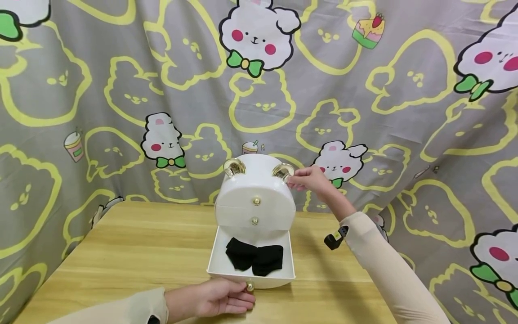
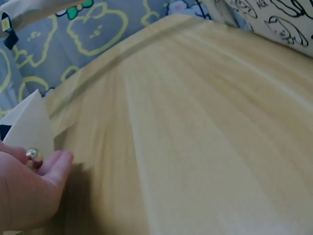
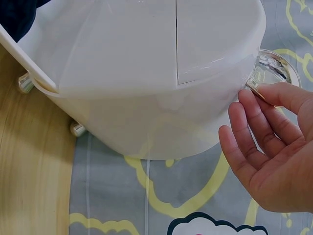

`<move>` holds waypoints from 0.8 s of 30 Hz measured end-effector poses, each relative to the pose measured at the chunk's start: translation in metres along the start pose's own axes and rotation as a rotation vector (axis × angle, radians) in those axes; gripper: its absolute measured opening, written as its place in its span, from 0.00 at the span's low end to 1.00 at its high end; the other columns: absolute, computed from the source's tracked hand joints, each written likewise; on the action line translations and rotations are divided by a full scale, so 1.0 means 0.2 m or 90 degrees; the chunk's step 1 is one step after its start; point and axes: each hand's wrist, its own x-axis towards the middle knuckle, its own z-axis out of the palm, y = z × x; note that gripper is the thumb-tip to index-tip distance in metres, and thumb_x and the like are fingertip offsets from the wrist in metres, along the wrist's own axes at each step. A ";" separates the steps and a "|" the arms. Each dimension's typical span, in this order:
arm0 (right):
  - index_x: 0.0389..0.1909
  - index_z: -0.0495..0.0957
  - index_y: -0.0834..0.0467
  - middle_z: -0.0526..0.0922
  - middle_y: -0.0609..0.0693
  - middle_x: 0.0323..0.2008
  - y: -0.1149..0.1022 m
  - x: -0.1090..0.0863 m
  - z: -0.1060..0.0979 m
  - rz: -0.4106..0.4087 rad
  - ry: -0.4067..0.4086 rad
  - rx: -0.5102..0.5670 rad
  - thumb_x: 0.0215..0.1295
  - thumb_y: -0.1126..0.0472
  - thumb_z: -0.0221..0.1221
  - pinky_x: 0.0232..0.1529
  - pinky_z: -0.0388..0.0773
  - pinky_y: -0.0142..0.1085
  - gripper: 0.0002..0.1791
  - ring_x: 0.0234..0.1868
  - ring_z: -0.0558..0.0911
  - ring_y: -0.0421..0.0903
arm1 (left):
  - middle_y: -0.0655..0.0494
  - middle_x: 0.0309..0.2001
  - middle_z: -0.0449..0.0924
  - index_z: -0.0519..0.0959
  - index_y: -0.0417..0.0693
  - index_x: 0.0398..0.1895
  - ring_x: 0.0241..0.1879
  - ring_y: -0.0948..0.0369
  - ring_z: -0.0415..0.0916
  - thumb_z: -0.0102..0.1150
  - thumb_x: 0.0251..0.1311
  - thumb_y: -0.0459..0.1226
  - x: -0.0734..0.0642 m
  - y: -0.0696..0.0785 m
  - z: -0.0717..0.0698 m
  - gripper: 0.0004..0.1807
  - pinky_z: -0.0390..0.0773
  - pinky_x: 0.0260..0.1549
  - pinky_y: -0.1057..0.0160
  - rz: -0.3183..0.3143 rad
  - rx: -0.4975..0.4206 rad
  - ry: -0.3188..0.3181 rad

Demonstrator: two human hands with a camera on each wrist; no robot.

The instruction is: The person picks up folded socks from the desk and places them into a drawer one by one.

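A white rounded storage box (image 1: 238, 191) with two gold ears stands on the table. Its bottom drawer (image 1: 275, 282) is pulled out toward me. Folded black cloth, looking like a pair of socks (image 1: 269, 258), lies inside that drawer. My left hand (image 1: 214, 298) pinches the drawer's gold knob (image 1: 250, 286) between thumb and fingers, palm turned up; the left wrist view shows the knob (image 2: 32, 153) partly hidden by the thumb. At the box's upper right, my right hand (image 1: 310, 178) holds the gold ear (image 3: 279, 73) with thumb and index finger, its other fingers loosely extended.
Two more gold knobs sit on the box's front, the upper one (image 1: 256, 201) above the other. The wooden table (image 1: 162, 243) extends to both sides. Behind it hangs a grey patterned curtain (image 1: 194, 103). Small gold feet (image 3: 77, 129) support the box.
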 end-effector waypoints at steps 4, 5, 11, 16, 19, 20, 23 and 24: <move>0.41 0.86 0.66 0.89 0.46 0.31 0.01 0.00 0.00 0.003 -0.005 0.000 0.67 0.54 0.68 0.44 0.86 0.36 0.16 0.36 0.85 0.46 | 0.35 0.46 0.87 0.77 0.27 0.51 0.49 0.47 0.87 0.48 0.76 0.32 0.02 -0.04 0.02 0.14 0.84 0.55 0.51 0.019 -0.058 0.039; 0.41 0.86 0.66 0.89 0.46 0.31 0.01 -0.01 0.00 0.001 -0.004 0.000 0.67 0.54 0.68 0.45 0.86 0.37 0.16 0.36 0.84 0.46 | 0.36 0.45 0.87 0.77 0.27 0.51 0.48 0.48 0.87 0.49 0.76 0.31 0.03 -0.04 0.03 0.13 0.85 0.55 0.52 0.023 -0.066 0.047; 0.42 0.85 0.67 0.89 0.48 0.32 0.00 -0.01 -0.01 -0.009 0.005 0.000 0.68 0.54 0.67 0.52 0.86 0.47 0.17 0.35 0.85 0.44 | 0.33 0.47 0.86 0.77 0.33 0.47 0.47 0.48 0.88 0.52 0.75 0.32 0.06 0.02 0.03 0.09 0.86 0.52 0.55 0.045 -0.078 0.078; 0.41 0.85 0.66 0.89 0.48 0.32 -0.01 -0.01 -0.01 -0.010 0.010 0.004 0.68 0.55 0.67 0.51 0.86 0.45 0.16 0.35 0.85 0.45 | 0.30 0.50 0.84 0.77 0.34 0.48 0.49 0.46 0.87 0.51 0.76 0.33 0.09 0.06 0.03 0.10 0.86 0.52 0.55 0.051 -0.063 0.086; 0.40 0.86 0.64 0.89 0.46 0.31 0.00 -0.01 -0.01 -0.006 0.009 0.006 0.68 0.55 0.67 0.49 0.87 0.42 0.14 0.36 0.85 0.46 | 0.30 0.51 0.84 0.77 0.33 0.49 0.50 0.46 0.87 0.51 0.76 0.33 0.10 0.06 0.03 0.11 0.86 0.53 0.55 0.056 -0.064 0.091; 0.40 0.86 0.64 0.89 0.46 0.31 0.00 -0.01 0.00 -0.002 0.010 0.009 0.68 0.55 0.67 0.49 0.87 0.42 0.14 0.36 0.85 0.46 | 0.30 0.51 0.84 0.77 0.32 0.49 0.50 0.46 0.87 0.51 0.76 0.33 0.11 0.07 0.03 0.11 0.85 0.53 0.56 0.057 -0.066 0.092; 0.40 0.86 0.63 0.88 0.45 0.30 0.00 -0.02 0.00 0.005 0.009 0.009 0.68 0.55 0.67 0.50 0.86 0.44 0.13 0.37 0.85 0.47 | 0.31 0.50 0.84 0.76 0.32 0.50 0.50 0.46 0.87 0.51 0.76 0.33 0.14 0.07 0.02 0.11 0.85 0.53 0.55 0.064 -0.074 0.096; 0.40 0.86 0.64 0.88 0.45 0.30 0.00 -0.02 0.00 0.005 0.009 0.010 0.68 0.55 0.67 0.51 0.86 0.45 0.13 0.37 0.85 0.47 | 0.31 0.49 0.85 0.76 0.31 0.51 0.50 0.46 0.87 0.51 0.76 0.33 0.15 0.08 0.02 0.11 0.85 0.54 0.55 0.068 -0.078 0.099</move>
